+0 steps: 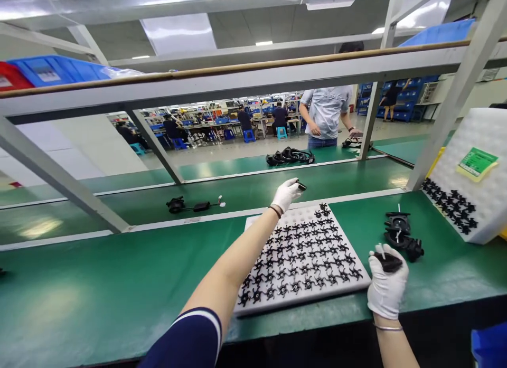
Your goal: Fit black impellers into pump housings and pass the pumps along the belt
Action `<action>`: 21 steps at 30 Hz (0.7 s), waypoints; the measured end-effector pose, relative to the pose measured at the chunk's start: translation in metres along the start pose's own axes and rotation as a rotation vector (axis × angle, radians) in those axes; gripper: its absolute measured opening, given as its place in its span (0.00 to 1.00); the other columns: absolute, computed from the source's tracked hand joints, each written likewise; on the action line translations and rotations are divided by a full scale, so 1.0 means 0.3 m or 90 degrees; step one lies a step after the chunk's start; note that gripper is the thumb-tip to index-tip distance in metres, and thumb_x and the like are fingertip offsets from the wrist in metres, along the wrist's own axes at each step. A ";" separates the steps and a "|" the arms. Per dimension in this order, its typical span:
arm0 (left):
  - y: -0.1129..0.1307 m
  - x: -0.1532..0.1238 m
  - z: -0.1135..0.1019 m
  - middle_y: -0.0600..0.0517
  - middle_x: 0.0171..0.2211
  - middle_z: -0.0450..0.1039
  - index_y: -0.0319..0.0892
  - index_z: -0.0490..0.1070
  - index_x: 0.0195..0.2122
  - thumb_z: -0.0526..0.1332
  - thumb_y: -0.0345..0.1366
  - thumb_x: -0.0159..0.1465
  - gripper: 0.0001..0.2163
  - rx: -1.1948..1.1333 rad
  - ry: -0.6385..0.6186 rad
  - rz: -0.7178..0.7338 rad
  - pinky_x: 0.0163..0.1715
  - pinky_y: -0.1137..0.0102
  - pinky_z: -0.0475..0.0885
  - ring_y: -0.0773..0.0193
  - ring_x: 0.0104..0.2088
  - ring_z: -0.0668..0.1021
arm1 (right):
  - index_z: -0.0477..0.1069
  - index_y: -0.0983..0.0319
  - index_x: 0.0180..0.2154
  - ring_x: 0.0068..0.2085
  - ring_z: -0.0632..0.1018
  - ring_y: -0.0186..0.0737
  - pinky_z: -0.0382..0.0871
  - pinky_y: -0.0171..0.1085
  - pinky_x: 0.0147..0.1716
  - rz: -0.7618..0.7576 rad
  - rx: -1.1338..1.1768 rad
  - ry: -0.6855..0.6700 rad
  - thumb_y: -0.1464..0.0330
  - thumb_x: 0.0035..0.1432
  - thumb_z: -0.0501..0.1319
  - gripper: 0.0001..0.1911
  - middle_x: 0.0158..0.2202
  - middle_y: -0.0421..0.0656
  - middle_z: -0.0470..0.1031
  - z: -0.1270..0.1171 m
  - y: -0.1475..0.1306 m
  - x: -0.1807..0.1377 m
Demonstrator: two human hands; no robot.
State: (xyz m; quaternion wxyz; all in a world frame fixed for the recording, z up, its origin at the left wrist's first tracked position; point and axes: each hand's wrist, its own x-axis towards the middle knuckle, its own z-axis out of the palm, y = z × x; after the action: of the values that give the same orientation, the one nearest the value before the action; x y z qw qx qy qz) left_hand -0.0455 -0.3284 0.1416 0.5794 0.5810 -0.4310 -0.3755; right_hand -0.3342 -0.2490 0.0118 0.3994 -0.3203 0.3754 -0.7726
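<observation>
Cupping a black part [390, 263] in right hand [387, 289], likely light, stiff, side-grip it; left hand [286, 195], apart, pinches dark bit [302, 186], kinda unclear.

Open bench [138, 278] left, tray [303, 215] blocking centre

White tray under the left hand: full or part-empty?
Part-empty. Black star-shaped parts cover most of the white tray, but bare dimples show near its far edge.

Each hand [388, 290] wears a white glove [284, 198]; dark bracelet [275, 211], silvery bangle [388, 328] and white-striped navy sleeve [184, 342] show
</observation>
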 end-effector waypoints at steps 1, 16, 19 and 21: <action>0.009 -0.049 -0.028 0.40 0.49 0.75 0.36 0.60 0.62 0.56 0.32 0.69 0.21 -0.050 -0.001 -0.011 0.43 0.71 0.75 0.68 0.38 0.80 | 0.67 0.59 0.47 0.49 0.78 0.36 0.73 0.42 0.53 -0.029 0.036 0.017 0.71 0.41 0.74 0.30 0.49 0.42 0.74 0.009 -0.023 0.003; -0.193 -0.850 0.030 0.44 0.48 0.76 0.39 0.75 0.47 0.72 0.31 0.51 0.21 -0.299 0.128 0.015 0.52 0.64 0.72 0.59 0.48 0.78 | 0.72 0.61 0.43 0.15 0.59 0.24 0.51 0.29 0.12 0.227 0.312 -0.225 0.47 0.58 0.56 0.25 0.41 0.46 0.79 0.469 -0.226 -0.407; -0.205 -0.883 -0.014 0.42 0.51 0.75 0.41 0.71 0.55 0.71 0.33 0.52 0.27 -0.296 0.036 -0.011 0.44 0.65 0.75 0.60 0.42 0.79 | 0.72 0.61 0.43 0.14 0.57 0.23 0.49 0.29 0.11 0.274 0.288 -0.296 0.44 0.56 0.55 0.28 0.38 0.45 0.78 0.427 -0.228 -0.392; -0.192 -0.901 -0.029 0.41 0.51 0.76 0.39 0.72 0.55 0.69 0.37 0.55 0.25 -0.288 0.002 -0.008 0.45 0.63 0.76 0.57 0.43 0.80 | 0.72 0.61 0.44 0.16 0.60 0.24 0.55 0.29 0.12 0.303 0.266 -0.358 0.44 0.58 0.55 0.28 0.38 0.44 0.77 0.414 -0.236 -0.397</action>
State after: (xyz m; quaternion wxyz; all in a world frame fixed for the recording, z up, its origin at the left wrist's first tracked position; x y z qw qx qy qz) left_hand -0.1274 -0.0750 0.0677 0.6935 0.4395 -0.3311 -0.4650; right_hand -0.2054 -0.1589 0.1116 0.7100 -0.3352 0.1504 -0.6008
